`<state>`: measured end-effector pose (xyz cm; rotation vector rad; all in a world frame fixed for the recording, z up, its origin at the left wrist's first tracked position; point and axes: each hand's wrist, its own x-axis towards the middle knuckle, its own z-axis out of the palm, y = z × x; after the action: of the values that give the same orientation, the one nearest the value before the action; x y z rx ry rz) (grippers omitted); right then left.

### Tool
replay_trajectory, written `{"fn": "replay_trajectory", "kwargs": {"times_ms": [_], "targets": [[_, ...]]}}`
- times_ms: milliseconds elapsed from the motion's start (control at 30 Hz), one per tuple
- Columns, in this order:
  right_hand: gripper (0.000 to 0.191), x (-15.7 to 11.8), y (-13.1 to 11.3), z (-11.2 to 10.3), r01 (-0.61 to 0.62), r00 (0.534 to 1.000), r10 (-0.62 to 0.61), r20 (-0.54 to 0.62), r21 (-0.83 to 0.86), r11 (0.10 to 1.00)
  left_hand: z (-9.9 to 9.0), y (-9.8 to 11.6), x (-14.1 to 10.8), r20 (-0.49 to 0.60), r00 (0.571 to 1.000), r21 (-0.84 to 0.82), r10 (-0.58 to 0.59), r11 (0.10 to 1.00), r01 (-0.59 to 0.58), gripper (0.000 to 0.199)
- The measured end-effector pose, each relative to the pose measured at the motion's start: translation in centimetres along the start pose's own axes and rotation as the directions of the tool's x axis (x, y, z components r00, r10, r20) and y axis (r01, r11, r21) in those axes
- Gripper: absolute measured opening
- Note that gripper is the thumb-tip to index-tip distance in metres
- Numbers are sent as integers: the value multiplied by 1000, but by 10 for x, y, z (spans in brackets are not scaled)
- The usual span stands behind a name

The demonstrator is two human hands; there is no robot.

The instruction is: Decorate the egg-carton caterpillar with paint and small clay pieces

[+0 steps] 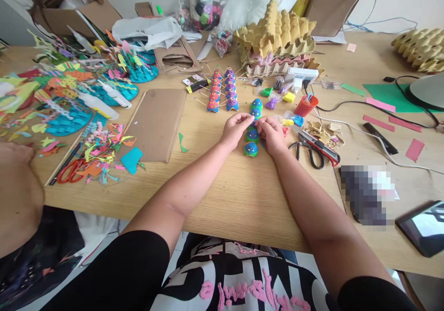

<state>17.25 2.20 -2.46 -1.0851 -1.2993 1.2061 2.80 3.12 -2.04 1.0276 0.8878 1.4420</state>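
A blue and green egg-carton caterpillar point(251, 149) lies lengthwise on the wooden table, its bumps dotted with small yellow spots. My left hand point(237, 127) is at its left side and my right hand point(271, 133) at its right, both over its middle bumps. The fingers of each hand are pinched together near one another; whatever they hold is too small to make out. Behind and to the left stand two finished-looking caterpillars, one red and blue point(214, 91), one purple and orange point(231, 90), with thin sticks poking out.
Scissors point(316, 157), a cutter point(319, 147) and a red cup point(305, 105) lie right of my hands. Cardboard point(156, 126), paper scraps point(100, 151) and glue bottles point(99, 106) are left. Egg trays point(275, 33) stand behind. Another person's arm point(17, 191) rests at the far left.
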Motion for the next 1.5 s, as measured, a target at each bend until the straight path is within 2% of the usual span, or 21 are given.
{"fn": "replay_trajectory", "kwargs": {"times_ms": [100,233,400,500,667,833,1000,1133,1500], "targets": [[40,1,-1,2,33,998,-28,-65,85,996,3,1,-1,-13,1000,-2,9,1000,-9,11],[42,-2,-12,4,5,997,-1,-74,56,998,7,6,-6,-23,1000,9,-19,1000,19,14],[42,-22,-29,5,-62,998,61,12,7,998,4,17,-24,36,998,23,-45,999,45,16],[41,-38,-35,5,-77,997,77,19,22,997,-1,24,-38,26,999,-20,-24,1000,24,13],[41,-62,-34,3,-89,993,86,76,31,996,-4,28,-64,50,994,-5,-100,995,101,17],[41,-75,-27,-2,-58,993,60,102,-23,998,-8,24,-80,18,992,7,-123,992,123,20],[38,-75,-21,-5,17,994,0,111,-148,989,-15,16,-82,25,997,105,-70,992,67,22],[36,-71,-19,-6,77,992,-57,112,-185,980,-21,11,-81,87,996,234,-11,972,-10,24],[44,-65,-17,-5,94,989,-56,134,-300,949,-23,14,-80,112,993,381,26,922,-67,21]]}}
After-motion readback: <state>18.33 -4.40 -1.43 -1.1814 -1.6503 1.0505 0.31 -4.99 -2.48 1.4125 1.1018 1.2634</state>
